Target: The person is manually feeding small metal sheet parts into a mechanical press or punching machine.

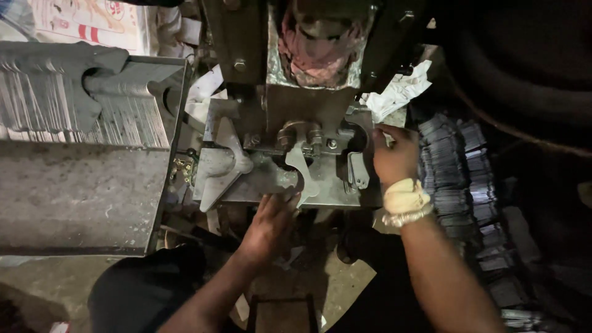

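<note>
My left hand (269,223) reaches up to the front edge of the press bed (259,185) and pinches the lower end of a flat curved metal blank (300,171) lying under the tooling. My right hand (393,157), with a cloth band on its wrist, rests on the right side of the bed beside a small metal part (357,169); its fingertips are hidden. Another cut blank (223,163) lies loose on the left of the bed.
A grey metal tray (80,197) on the left holds a row of stacked blanks (68,102). Dark finished pieces (456,179) are piled at the right. The press head with a pink rag (311,46) hangs above. White crumpled paper (398,92) lies behind.
</note>
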